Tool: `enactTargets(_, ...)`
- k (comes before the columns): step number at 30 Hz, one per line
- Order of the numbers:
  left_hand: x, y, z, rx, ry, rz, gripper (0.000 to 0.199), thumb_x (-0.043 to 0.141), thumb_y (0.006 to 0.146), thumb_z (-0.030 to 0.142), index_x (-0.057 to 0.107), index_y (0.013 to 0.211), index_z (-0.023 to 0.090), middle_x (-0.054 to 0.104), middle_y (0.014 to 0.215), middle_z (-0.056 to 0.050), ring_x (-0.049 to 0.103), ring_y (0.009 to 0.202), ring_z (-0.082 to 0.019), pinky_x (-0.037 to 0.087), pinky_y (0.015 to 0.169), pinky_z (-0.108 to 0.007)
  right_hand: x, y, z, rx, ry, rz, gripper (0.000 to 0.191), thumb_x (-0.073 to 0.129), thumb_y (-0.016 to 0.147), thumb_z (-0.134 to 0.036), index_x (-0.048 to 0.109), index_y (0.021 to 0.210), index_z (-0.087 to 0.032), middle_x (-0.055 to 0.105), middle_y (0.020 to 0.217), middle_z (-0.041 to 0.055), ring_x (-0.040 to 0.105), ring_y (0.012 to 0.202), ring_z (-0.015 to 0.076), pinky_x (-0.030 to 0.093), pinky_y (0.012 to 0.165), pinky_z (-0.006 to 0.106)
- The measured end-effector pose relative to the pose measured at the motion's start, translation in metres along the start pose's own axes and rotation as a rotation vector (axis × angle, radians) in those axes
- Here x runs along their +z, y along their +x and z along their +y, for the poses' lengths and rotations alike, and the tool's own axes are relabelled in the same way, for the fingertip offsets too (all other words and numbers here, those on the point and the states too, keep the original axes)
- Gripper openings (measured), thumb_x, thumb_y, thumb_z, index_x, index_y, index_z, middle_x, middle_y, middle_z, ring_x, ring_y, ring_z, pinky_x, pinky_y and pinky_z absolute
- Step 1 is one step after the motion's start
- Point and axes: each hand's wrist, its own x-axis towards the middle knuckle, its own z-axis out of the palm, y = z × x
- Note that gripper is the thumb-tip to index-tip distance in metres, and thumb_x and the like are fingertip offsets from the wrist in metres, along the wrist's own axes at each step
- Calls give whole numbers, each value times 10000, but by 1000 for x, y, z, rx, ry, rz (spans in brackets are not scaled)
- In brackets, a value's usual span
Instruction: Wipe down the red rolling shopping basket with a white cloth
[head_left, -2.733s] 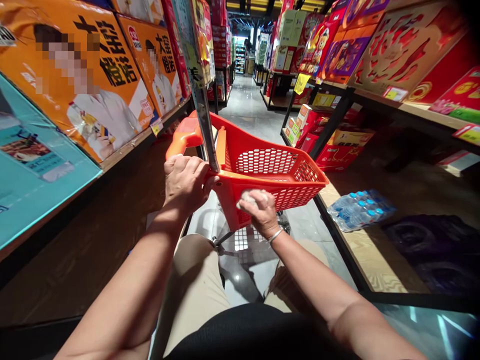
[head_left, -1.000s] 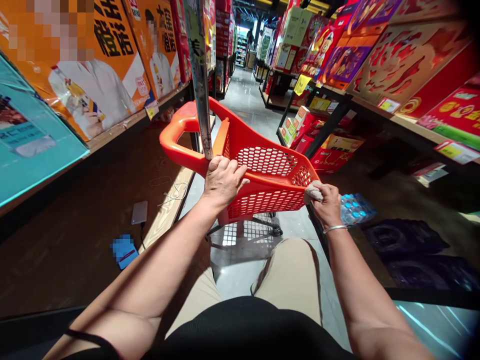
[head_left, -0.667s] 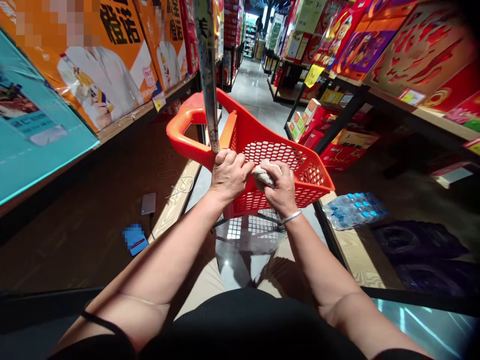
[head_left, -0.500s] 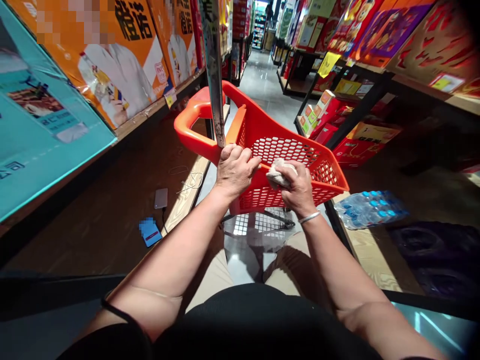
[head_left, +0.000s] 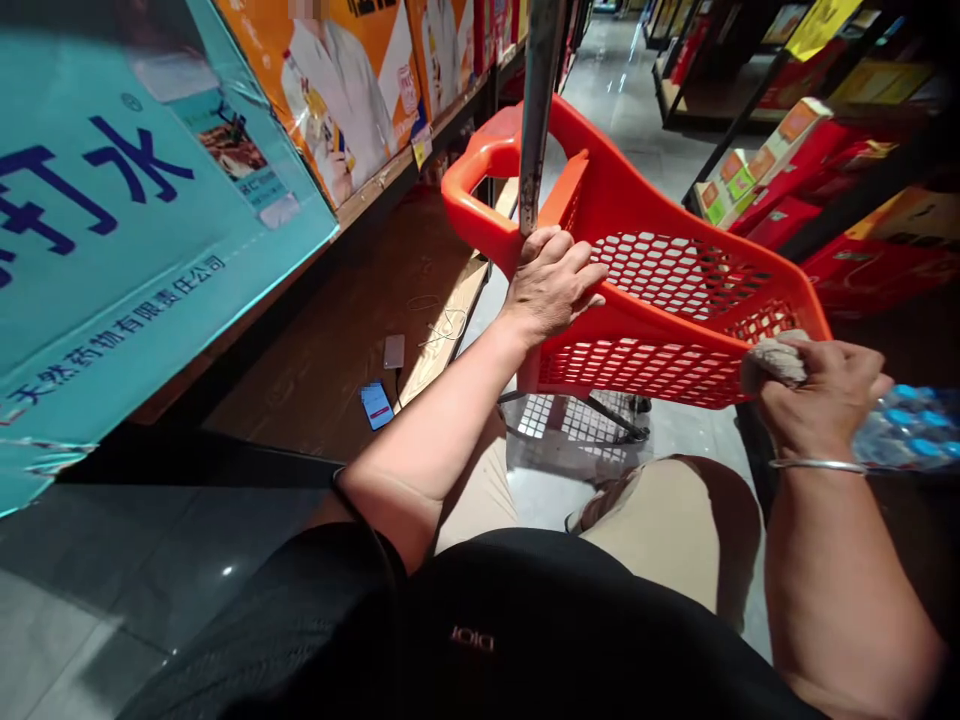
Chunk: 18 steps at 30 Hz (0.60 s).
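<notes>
A red plastic shopping cart (head_left: 652, 200) with mesh sides stands tilted across my view, in front of my knees. My left hand (head_left: 551, 285) is closed over its near rim, just below a scuffed metal pole (head_left: 537, 120). At the cart's right end, my right hand (head_left: 829, 395) grips a bunched whitish cloth (head_left: 776, 362) against the corner of the rim. The fingers wrap round the cloth, so part of it is hidden.
A phone (head_left: 377, 406) and a pale power bank (head_left: 394, 351) with a cable lie on the low left shelf. Large blue (head_left: 172, 270) and orange (head_left: 360, 120) cartons line the left. Shrink-wrapped bottles (head_left: 911, 425) and red boxes (head_left: 795, 225) are on the right. An aisle (head_left: 622, 80) runs ahead.
My right hand has moved right with the cloth, from the middle of the near rim to the cart's end corner. The view has swung left and down; my left hand keeps its hold.
</notes>
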Motion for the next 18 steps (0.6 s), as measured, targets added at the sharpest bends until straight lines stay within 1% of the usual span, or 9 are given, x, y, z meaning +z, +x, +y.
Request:
enactTargets(3, 4, 2, -5, 4, -6, 22, 509, 319, 1027, 610, 666, 1169, 266, 601, 1122, -45, 474, 1237, -287, 239, 1158, -532, 0, -4, -10, 12, -11, 23, 363, 639, 676, -300, 725, 1027, -265, 570, 1144, 98, 526, 1135, 322, 316, 1001, 554)
enactTargets(7, 1, 3, -12, 26, 14, 45, 553, 317, 1020, 632, 687, 1165, 247, 620, 1128, -67, 501, 1215, -297, 279, 1133, -506, 9, -11, -13, 59, -59, 73, 368, 676, 677, -292, 731, 1040, -267, 530, 1194, 121, 490, 1123, 327, 322, 960, 561)
enactTargets(9, -2, 3, -17, 32, 15, 32, 543, 343, 1013, 628, 690, 1176, 244, 628, 1138, -78, 506, 1208, -301, 292, 1127, -491, 13, -14, -17, 69, -76, 95, 363, 693, 691, -302, 738, 1050, -273, 529, 1185, 130, 479, 1113, 331, 328, 944, 558)
enactTargets(11, -6, 4, -23, 25, 2, 7, 504, 382, 1009, 606, 685, 1195, 249, 623, 1160, -80, 498, 1216, -301, 306, 1124, -481, 16, -16, -22, 49, -71, 102, 374, 719, 700, -322, 741, 1071, -278, 537, 1193, 143, 477, 1109, 335, 333, 937, 559)
enactTargets(14, -11, 2, -31, -14, -23, -16, 435, 457, 994, 566, 687, 1207, 264, 608, 1186, -76, 475, 1245, -308, 321, 1117, -476, 20, -20, -29, 22, -61, 106, 396, 746, 706, -330, 740, 1100, -289, 549, 1210, 159, 472, 1096, 337, 347, 915, 557)
enactTargets(16, -15, -2, -33, -47, -25, -21, 391, 520, 973, 532, 695, 1213, 276, 608, 1205, -76, 459, 1263, -317, 308, 1129, -484, 22, -24, -32, 33, -70, 113, 394, 758, 701, -317, 739, 1094, -294, 552, 1215, 168, 462, 1090, 340, 357, 890, 555)
enactTargets(18, -21, -9, -31, -75, -15, -23, 370, 582, 947, 491, 692, 1239, 293, 608, 1248, -76, 446, 1279, -320, 266, 1159, -505, 23, -28, -35, 26, -74, 113, 391, 764, 698, -295, 737, 1088, -293, 557, 1218, 174, 459, 1093, 340, 365, 879, 556)
